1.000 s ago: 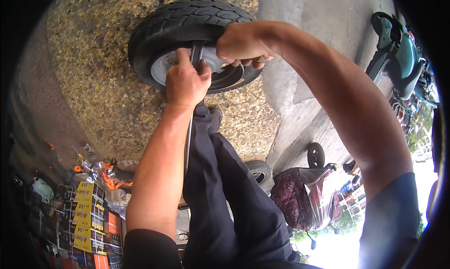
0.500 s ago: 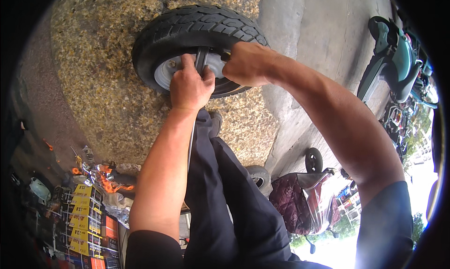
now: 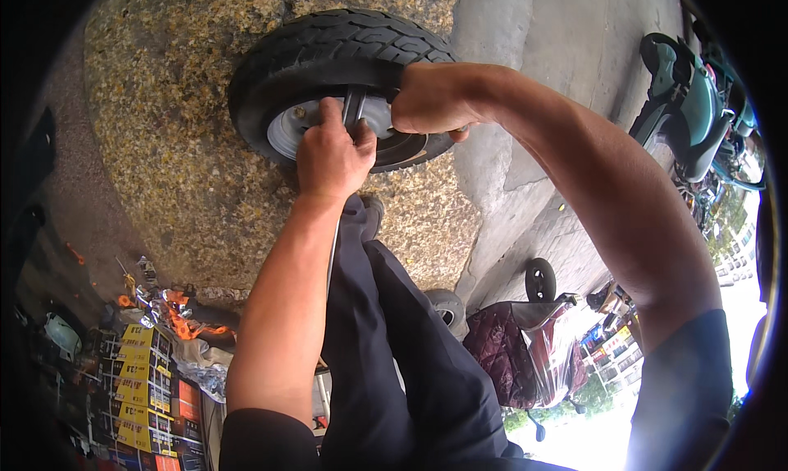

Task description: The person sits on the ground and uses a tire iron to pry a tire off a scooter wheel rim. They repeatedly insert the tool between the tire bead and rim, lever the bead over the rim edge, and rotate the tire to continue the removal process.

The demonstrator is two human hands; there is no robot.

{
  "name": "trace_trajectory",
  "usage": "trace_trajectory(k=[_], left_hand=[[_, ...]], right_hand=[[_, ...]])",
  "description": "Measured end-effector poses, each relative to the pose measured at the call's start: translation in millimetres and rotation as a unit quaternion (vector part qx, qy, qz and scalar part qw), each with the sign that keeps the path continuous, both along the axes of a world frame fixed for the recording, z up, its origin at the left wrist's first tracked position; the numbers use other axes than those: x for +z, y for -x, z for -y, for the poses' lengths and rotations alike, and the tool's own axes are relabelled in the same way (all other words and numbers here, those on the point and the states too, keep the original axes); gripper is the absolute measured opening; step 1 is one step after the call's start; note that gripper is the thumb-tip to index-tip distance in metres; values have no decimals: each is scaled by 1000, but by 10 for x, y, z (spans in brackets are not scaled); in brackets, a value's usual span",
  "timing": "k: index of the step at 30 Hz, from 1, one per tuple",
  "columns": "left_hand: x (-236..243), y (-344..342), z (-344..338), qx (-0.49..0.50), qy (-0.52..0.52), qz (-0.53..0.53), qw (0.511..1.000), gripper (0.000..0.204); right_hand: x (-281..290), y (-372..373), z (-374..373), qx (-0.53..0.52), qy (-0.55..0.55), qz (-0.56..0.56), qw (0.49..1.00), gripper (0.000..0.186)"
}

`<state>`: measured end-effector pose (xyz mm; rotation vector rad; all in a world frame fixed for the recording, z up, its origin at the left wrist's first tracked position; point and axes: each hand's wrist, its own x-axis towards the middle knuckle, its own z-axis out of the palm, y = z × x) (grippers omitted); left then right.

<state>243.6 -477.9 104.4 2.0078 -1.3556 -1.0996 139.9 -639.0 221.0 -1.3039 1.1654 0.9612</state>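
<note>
A black tyre with a chunky tread, fitted on a grey metal wheel rim, lies tilted in front of me. My left hand is closed around a flat metal tyre lever, whose far end reaches the tyre's inner edge. Its index finger and thumb lie on either side of the lever. My right hand is curled at the right side of the rim, against the tyre. Its knuckles and wrist hide what its fingers hold, if anything.
My dark-trousered legs stretch below the wheel on speckled stone paving. Yellow boxes and orange scraps lie at lower left. A maroon padded cover on a parked vehicle is at lower right; a teal scooter stands far right.
My right hand has rolled over at the rim, its wrist higher and a fingertip now showing beneath. The dark tip seen beside it earlier is hidden. My left hand stays on the lever.
</note>
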Motion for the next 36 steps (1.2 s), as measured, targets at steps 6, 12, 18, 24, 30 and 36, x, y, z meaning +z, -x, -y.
trace_trajectory(k=[6, 12, 18, 24, 30, 36], left_hand=[[-17, 8, -16, -1, 4, 15, 1000, 34], [20, -1, -4, -4, -12, 25, 1000, 35], [101, 7, 19, 11, -71, 17, 997, 33], [55, -9, -40, 7, -21, 3, 1000, 34], [-28, -5, -24, -3, 5, 14, 1000, 34], [-39, 18, 4, 14, -36, 13, 999, 30]], right_hand=[[158, 4, -76, 26, 18, -66, 997, 24], [112, -51, -281, 105, 93, -83, 987, 45], [45, -57, -302, 99, 85, -74, 989, 43], [35, -96, -60, 49, -9, -59, 997, 27], [39, -36, -38, 10, -25, -30, 999, 45], [73, 98, -434, 87, 89, -66, 990, 40]])
